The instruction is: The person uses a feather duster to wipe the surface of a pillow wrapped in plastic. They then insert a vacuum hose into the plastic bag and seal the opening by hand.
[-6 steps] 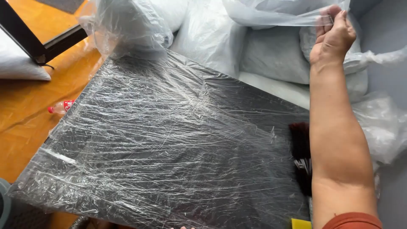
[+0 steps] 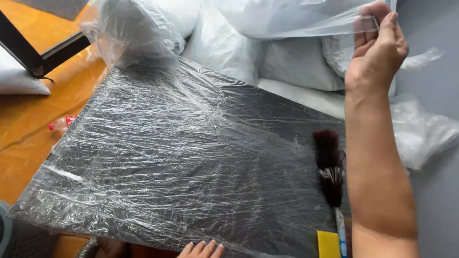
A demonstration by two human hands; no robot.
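**Head view: right hand pinches plastic film above a wrapped dark panel**

Head view shows the right hand (image 2: 375, 48) raised at the upper right, its grip closed narrow on the edge of a clear plastic film (image 2: 296, 19): thumb and fingers (image 2: 389, 28) pinch the sheet, which stretches away to the left across the top of the frame. The forearm runs straight down from the hand to the bottom edge.

Just left of that forearm lies a dark-bristled brush (image 2: 330, 167), bristles toward the top, its pale handle pointing down; a small yellow block (image 2: 329, 244) sits beside the handle end.

At the bottom edge, the left hand (image 2: 201, 249) shows only its fingertips, resting against the near rim of a large dark panel (image 2: 191, 153). Whether that grip is closed on anything cannot be told, since the rest of the hand is out of frame.

The panel fills the middle, tilted across the view, and is covered in wrinkled cling wrap. Behind its far edge are several white cushions in clear bags (image 2: 224, 43), touching one another. To the left is an orange wooden surface (image 2: 28, 124) with a small bottle with a red cap (image 2: 62, 123) lying near the panel's edge, and a black frame leg (image 2: 38, 52) crossing the upper-left corner.
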